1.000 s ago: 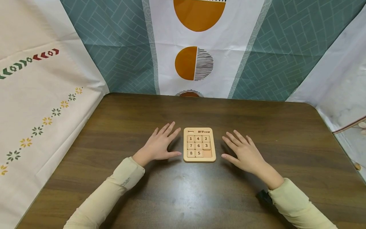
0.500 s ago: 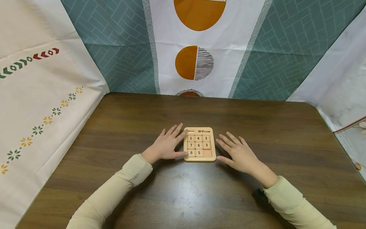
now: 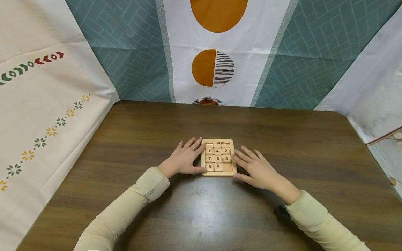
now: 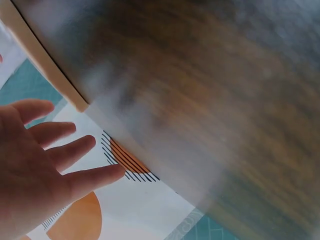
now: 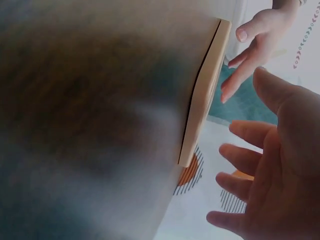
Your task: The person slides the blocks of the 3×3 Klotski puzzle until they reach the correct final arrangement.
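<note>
A pale wooden number sliding puzzle (image 3: 219, 174) lies flat on the table, its frame filled with numbered tiles. Row by row they read 1 4 2, 7 6 3, 8 5, with a bare slot at the lower right. My left hand (image 3: 183, 160) is at the puzzle's left edge, fingers spread, thumb and index fingertip over the frame. On the other side, my right hand (image 3: 259, 170) has its fingertips at the right edge, near the 3 tile (image 3: 226, 159). In the right wrist view, the puzzle's side (image 5: 204, 95) shows between both hands. Neither hand grips it; firm contact is unclear.
The brown wooden table (image 3: 150, 125) ends at the back against a teal and white patterned cloth (image 3: 135, 62). White cloths hang at left (image 3: 62, 146) and right (image 3: 373, 104). A small dark object (image 3: 281, 212) shows beneath the right cuff.
Both hands have moved inward from beside the puzzle to its edges, the left one to the right and the right one to the left. The tiles keep their order.
</note>
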{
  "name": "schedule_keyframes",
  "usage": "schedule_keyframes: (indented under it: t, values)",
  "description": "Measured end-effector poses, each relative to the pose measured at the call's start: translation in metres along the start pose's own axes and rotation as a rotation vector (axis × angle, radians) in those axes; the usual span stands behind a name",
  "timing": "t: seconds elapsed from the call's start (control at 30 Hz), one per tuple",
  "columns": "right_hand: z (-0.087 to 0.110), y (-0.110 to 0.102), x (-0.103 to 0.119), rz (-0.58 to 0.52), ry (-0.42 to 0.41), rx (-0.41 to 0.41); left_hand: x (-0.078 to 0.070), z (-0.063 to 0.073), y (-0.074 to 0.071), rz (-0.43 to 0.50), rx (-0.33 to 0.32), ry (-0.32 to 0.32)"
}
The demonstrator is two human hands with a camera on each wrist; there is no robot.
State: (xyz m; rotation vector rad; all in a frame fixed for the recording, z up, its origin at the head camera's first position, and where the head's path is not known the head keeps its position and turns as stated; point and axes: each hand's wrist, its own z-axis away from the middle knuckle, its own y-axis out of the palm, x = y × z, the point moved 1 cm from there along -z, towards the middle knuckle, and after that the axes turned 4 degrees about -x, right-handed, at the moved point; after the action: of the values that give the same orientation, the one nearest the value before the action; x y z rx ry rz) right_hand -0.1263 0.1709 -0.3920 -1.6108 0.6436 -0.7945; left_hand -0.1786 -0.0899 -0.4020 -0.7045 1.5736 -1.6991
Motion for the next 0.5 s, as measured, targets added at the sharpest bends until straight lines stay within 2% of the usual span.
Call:
schedule_keyframes:
  t: [0.23, 0.5]
  values:
    - [-0.004, 0.004, 0.003, -0.029, -0.104, 0.039, -0.001, -0.001, 0.000, -0.011, 0.038, 0.006]
    - [-0.007, 0.007, 0.011, -0.078, -0.181, 0.102, -0.002, -0.003, 0.002, -0.007, 0.076, -0.014]
